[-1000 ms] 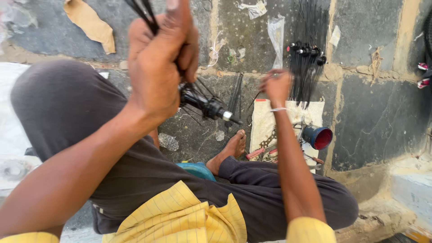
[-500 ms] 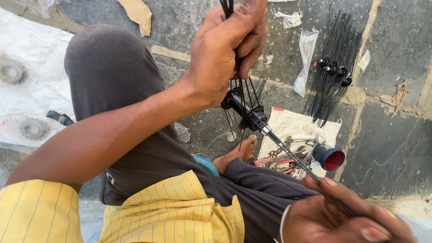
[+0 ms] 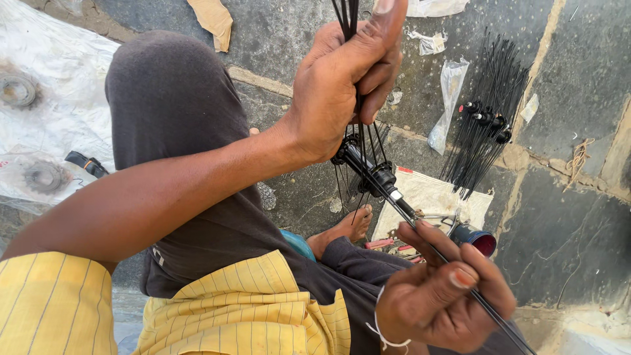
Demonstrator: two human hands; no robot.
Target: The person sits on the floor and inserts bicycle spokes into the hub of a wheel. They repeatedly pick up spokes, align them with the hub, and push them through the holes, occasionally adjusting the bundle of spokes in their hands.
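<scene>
My left hand (image 3: 348, 79) is closed around a bunch of thin black spokes (image 3: 346, 14) that rise out of a black wheel hub (image 3: 365, 167) hanging just below the fist. My right hand (image 3: 444, 292), low and close to the camera, pinches one single black spoke (image 3: 486, 306) that slants from the hub's axle down to the lower right. I sit cross-legged in dark trousers and a yellow striped shirt, with a bare foot (image 3: 345, 229) under the hub.
Several more hubs with bundled black spokes (image 3: 490, 121) lie on the stone slabs at the right. A small red-rimmed cup (image 3: 476, 238) and tools rest on a pale sheet (image 3: 437, 197). Round metal parts (image 3: 43, 176) lie on a white sack at the left.
My right hand came back from the floor items to near the camera, now holding a single spoke. My left hand with the hub and spokes shifted right in the view.
</scene>
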